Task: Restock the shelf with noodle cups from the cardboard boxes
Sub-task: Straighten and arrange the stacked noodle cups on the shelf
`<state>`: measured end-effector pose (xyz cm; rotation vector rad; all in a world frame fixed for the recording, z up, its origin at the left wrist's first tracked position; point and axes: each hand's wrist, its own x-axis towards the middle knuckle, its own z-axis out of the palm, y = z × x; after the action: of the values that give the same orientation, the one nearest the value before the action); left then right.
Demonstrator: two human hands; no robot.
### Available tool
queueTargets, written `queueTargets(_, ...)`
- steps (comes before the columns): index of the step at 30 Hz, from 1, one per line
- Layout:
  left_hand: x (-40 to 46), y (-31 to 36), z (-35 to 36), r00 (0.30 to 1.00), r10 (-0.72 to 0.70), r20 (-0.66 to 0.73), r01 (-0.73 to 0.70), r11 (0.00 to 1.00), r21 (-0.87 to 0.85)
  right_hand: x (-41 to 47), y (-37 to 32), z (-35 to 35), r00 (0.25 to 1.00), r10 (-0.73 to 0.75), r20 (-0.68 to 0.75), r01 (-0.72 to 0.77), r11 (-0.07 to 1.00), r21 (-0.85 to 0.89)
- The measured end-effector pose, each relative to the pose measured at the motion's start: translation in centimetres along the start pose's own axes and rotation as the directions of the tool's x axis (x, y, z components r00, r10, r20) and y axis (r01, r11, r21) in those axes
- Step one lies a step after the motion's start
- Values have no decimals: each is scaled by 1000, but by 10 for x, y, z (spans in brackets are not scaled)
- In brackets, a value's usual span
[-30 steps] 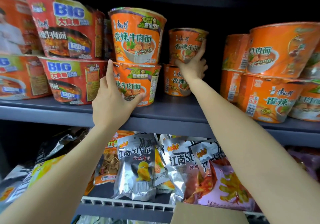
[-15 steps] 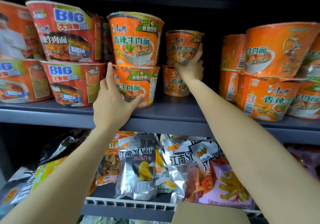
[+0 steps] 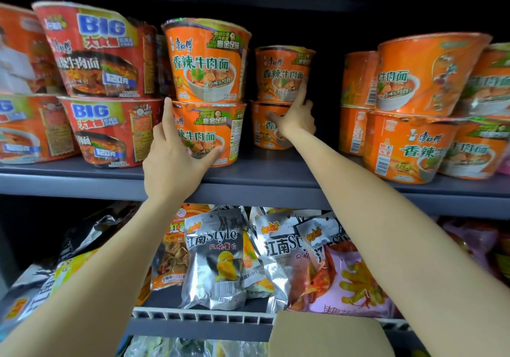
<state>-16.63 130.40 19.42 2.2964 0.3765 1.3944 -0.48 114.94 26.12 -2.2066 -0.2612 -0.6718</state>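
Two orange noodle cups (image 3: 205, 95) stand stacked at the shelf's (image 3: 262, 182) front edge; the left hand (image 3: 174, 163) grips the lower one, its palm hidden. Further back, the right hand (image 3: 296, 117) rests spread on a second, dimly lit stack (image 3: 278, 77), forefinger on the upper cup.

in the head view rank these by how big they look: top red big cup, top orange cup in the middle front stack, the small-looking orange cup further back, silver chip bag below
1. Top red cup
2. Front orange cup, a little smaller
3. Silver chip bag; unsure against the front orange cup, since it sits nearer the camera
4. Rear orange cup, smallest, though it stands deeper on the shelf
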Motion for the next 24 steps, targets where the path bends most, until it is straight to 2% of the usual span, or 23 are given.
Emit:
queueTargets(4,-1,1,-2,1000,-12,3,12,1000,1,-14,-2,-28,993,-46,105,42,998,36)
queueTargets(6,0,3,-4,1000,-18,10,18,1000,5,-40,5,-53,984,-171,48,163,977,134)
queueTargets(8,0,5,-5,1000,-22,16,22,1000,7,-76,21,-82,937,-323,-130,341,928,150)
queueTargets(10,-1,6,-6,999,-30,18,30,1000,4,-109,41,-110,824,-423,-377,473,880,46)
queueTargets(12,-3,7,-7,999,-42,28,43,999,-10,-125,65,-130,722,-412,-555,452,889,-72)
queueTargets(13,-4,8,-8,998,-47,36,48,999,-16,-127,76,-138,701,-370,-609,392,914,-105)
queueTargets(14,-5,8,-8,998,-51,40,52,998,-20,-124,86,-145,711,-309,-631,311,944,-111)
queueTargets(15,-6,8,-8,998,-51,43,52,998,-23,-120,94,-151,754,-231,-615,223,971,-90)
queueTargets(17,-8,9,-9,998,-46,46,48,999,-24,-111,105,-160,872,-82,-482,101,995,13)
queueTargets(19,-8,10,-9,997,-49,53,50,999,-21,-101,112,-165,942,-7,-336,53,991,127)
queueTargets(21,-8,13,-10,997,-48,61,50,999,-23,-96,116,-166,961,12,-278,26,991,132)
queueTargets(24,-8,15,-12,998,-39,58,40,999,-27,-97,114,-164,952,21,-306,15,993,116)
